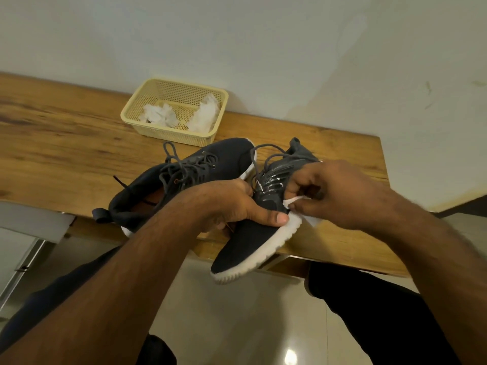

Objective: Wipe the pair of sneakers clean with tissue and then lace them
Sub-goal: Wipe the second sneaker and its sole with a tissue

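My left hand (pixel 237 204) grips a dark sneaker (pixel 253 238) with a white sole around its middle and holds it above the table's front edge, toe pointing toward me. My right hand (pixel 334 191) pinches a white tissue (pixel 297 202) against that sneaker's side, by the sole. The second dark sneaker (pixel 184 169) lies on the wooden table (pixel 66 143) just behind, its grey laces loose and its heel hanging over the edge.
A pale yellow plastic basket (pixel 131 114) holding crumpled white tissues (pixel 158 115) stands at the back of the table by the wall. My legs and a tiled floor (pixel 237 325) are below the table edge.
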